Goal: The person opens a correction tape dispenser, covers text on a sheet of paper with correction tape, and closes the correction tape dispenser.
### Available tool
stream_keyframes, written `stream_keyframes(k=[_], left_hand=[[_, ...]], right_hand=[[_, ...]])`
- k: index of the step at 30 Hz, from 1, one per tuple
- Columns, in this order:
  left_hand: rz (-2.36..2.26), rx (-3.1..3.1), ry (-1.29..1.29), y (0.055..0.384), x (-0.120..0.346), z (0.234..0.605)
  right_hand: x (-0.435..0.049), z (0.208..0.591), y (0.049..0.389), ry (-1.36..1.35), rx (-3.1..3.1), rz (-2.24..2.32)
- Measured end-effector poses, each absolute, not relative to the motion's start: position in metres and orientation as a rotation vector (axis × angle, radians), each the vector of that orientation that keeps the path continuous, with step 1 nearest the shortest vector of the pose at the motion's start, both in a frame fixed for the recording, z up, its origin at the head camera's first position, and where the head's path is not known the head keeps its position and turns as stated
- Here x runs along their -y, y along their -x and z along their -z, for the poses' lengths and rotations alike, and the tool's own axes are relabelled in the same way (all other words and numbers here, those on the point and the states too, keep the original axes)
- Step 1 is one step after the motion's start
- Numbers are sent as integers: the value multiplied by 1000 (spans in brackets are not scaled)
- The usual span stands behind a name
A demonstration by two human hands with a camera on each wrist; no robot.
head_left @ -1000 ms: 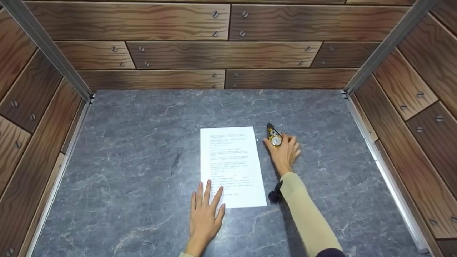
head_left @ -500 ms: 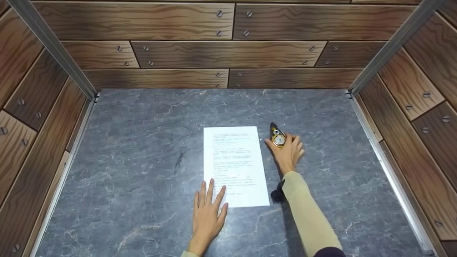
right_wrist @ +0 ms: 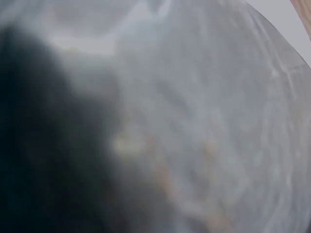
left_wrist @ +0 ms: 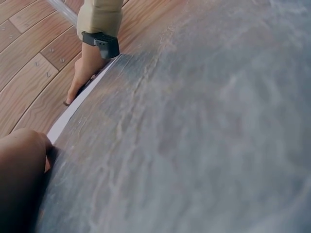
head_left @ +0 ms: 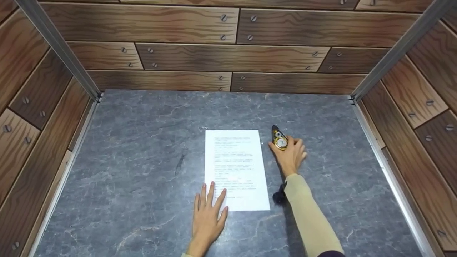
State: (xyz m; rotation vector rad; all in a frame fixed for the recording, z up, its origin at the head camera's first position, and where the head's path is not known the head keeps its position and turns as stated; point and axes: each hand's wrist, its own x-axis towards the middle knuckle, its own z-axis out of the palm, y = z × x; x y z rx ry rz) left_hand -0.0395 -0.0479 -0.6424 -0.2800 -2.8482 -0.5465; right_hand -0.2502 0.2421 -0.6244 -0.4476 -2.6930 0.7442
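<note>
Barely shifted since a moment ago: right hand [head_left: 291, 155] gripping small black-and-gold tool [head_left: 279, 138] just right of printed sheet [head_left: 235, 167], long axis pointing far; left hand [head_left: 209, 214] flat, fingers straight, pressing sheet's near-left corner on grey table [head_left: 135, 142].

From my head view even, soft light, crisp focus, faint shadows, left wrist view curved by distortion, right wrist view wholly blurred.
</note>
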Motion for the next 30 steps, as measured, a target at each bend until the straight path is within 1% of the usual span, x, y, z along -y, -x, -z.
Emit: stream_keyframes(k=[11, 15, 20, 23, 26, 30], left_hand=[[555, 2772, 285, 41, 52, 643], [646, 2801, 294, 40, 50, 635], [827, 2849, 292, 41, 55, 617], [839, 2842, 322, 46, 62, 610], [793, 2841, 390, 54, 67, 610], [686, 2865, 454, 60, 72, 619]], right_hand=[[-237, 622, 252, 466, 2656, -766], [-238, 620, 249, 528, 2645, -800], [-235, 611, 238, 653, 2584, -1074], [-234, 606, 226, 676, 2505, -1293], [-235, 603, 212, 651, 2443, -1465], [-237, 604, 196, 590, 2420, -1614]])
